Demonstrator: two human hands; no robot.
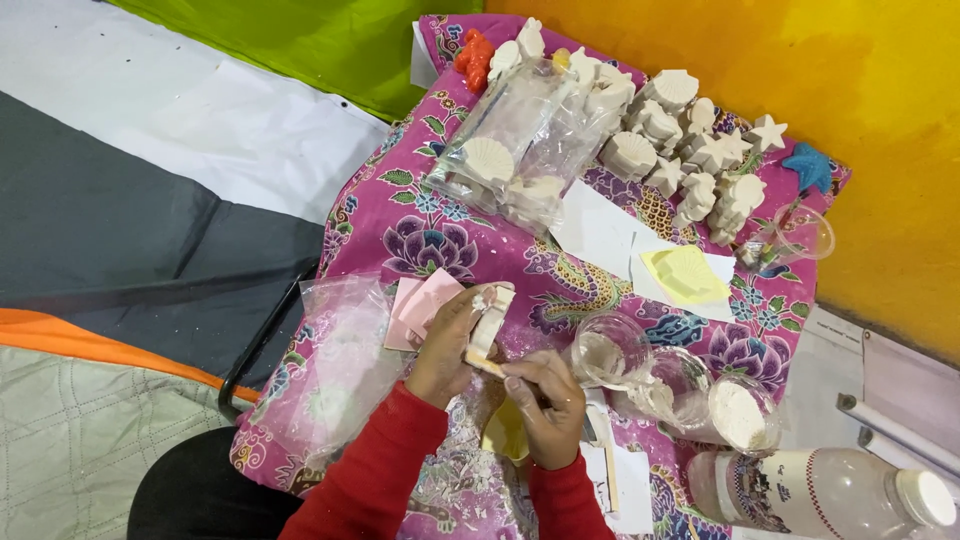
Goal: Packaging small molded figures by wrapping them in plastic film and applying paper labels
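Plaster cast [492, 318]: a pale, oblong piece, sitting in your left hand [450, 345] just above the near middle of the table [400, 225]. Left grip is closed around its lower half, fingers wrapped on the left side. Long axis runs from lower left to upper right in the head view, tilted off vertical, top end pointing away from you toward the far rows of casts.

Your right hand [545, 405] sits directly below and right of the cast, touching its lower end. Right grip is pinched together on a thin tan stick tool [486, 364], tip against the bottom edge of the cast. Tool lies roughly crosswise to the cast's long axis. The right hand is the nearer one to you; the cast lies up and left of it.

Outward from there: pink mould pieces [420, 305] just left of the left hand, crumpled clear bag [335, 365] further left. White shavings litter the floral cloth under your hands. Clear cups [610, 350] with white powder just to the right, plastic bottle [830, 495] at the near right corner. Yellow shell mould [685, 275] on white paper beyond the cups. Finished shell and star casts [690, 150] in rows at the far edge, well apart from your hands; bagged casts [520, 150] beside them.
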